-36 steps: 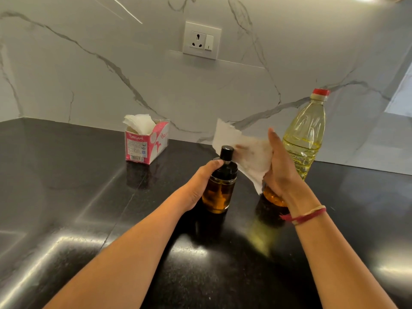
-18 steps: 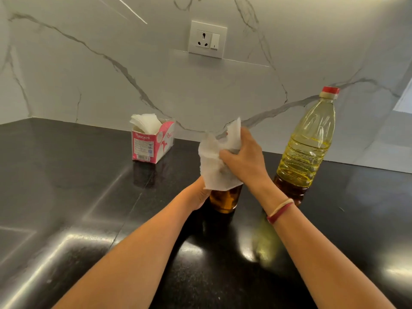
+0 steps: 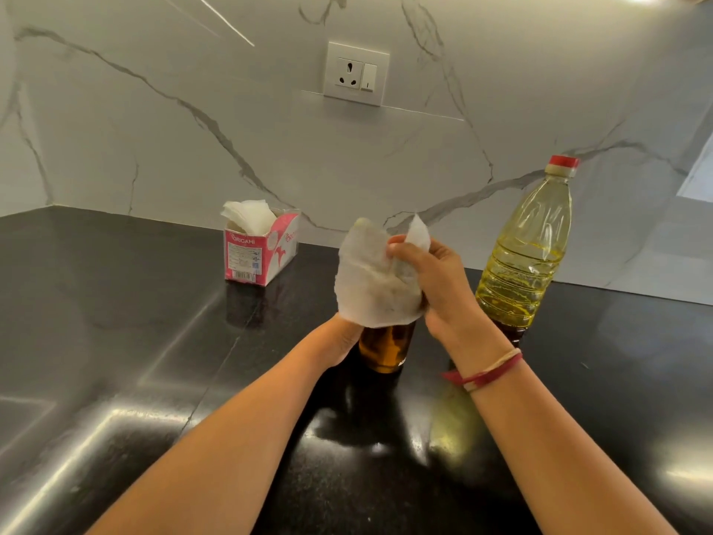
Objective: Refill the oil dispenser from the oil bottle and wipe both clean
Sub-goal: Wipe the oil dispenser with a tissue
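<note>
I'm looking at a glossy black countertop (image 3: 115, 341), with light glaring off it at the near left. Behind it I see a white marble wall (image 3: 193, 148) with grey veins, and a white socket plate (image 3: 355, 73) high on it, centre.

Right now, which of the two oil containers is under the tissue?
The small amber oil dispenser, its top wrapped in the tissue the right hand holds. The tall red-capped oil bottle stands uncovered.

The top of the amber glass oil dispenser (image 3: 386, 349) is blocked by a white paper tissue (image 3: 370, 279) in the right hand (image 3: 440, 291); its left side is taken by the left hand (image 3: 341, 337). A clear plastic oil bottle (image 3: 521, 260) is stood near on its right. Bare black stone table (image 3: 162, 322) is left open between it and the pink cardboard tissue box (image 3: 266, 251) at its left rear.
</note>
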`<state>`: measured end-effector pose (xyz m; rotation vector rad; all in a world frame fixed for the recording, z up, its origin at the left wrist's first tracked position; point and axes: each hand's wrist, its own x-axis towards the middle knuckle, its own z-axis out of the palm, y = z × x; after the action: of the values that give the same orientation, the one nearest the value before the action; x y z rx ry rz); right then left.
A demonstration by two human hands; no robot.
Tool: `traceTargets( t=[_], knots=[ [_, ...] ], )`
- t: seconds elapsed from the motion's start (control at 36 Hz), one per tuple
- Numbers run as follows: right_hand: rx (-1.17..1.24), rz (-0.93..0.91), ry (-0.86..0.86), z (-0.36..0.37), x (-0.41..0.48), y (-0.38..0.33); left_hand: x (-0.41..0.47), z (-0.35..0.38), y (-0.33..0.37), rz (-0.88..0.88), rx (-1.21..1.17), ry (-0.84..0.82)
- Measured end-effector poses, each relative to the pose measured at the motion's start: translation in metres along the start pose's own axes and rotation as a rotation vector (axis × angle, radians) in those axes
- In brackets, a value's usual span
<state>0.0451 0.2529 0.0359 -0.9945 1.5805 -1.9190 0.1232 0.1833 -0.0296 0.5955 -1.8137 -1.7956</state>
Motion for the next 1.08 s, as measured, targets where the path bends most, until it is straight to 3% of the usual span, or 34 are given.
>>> traceTargets(
  t=[0.08,0.14,0.22,0.39,0.44,0.53,0.61,0.72,0.86,0.97,1.08],
  knots=[
    [0.167,-0.062,0.038,-0.014,0.001,-0.012,0.002,0.003,0.002,0.012,-0.01,-0.022],
    [0.122,-0.202,0.119,-0.023,0.002,-0.02,0.004,0.001,0.003,0.027,-0.01,-0.04],
    [-0.125,-0.464,0.248,-0.032,0.003,-0.027,0.003,0.0,0.004,0.024,-0.01,-0.092],
    [-0.799,-1.031,0.668,-0.052,0.0,-0.033,0.002,-0.004,0.001,0.034,-0.01,-0.122],
    [-1.008,-1.112,0.714,-0.059,0.002,-0.03,0.003,-0.004,0.0,0.03,-0.013,-0.129],
    [-1.102,-1.127,0.666,-0.056,0.002,-0.026,0.005,-0.004,-0.001,0.025,-0.017,-0.127],
    [-0.938,-1.017,0.495,-0.04,0.002,-0.02,0.006,-0.004,-0.003,0.023,-0.01,-0.122],
    [-0.641,-0.603,0.142,-0.021,0.005,-0.006,0.006,-0.002,-0.002,0.03,0.001,-0.103],
    [-0.29,-0.187,-0.15,-0.016,0.008,-0.002,0.008,-0.003,-0.004,0.037,-0.006,-0.098],
    [-0.244,-0.088,-0.235,-0.019,0.004,-0.006,0.008,-0.004,-0.004,0.018,0.007,-0.086],
    [-0.287,-0.088,-0.194,-0.034,0.005,-0.012,0.007,-0.004,-0.003,0.007,0.0,-0.083]
  ],
)
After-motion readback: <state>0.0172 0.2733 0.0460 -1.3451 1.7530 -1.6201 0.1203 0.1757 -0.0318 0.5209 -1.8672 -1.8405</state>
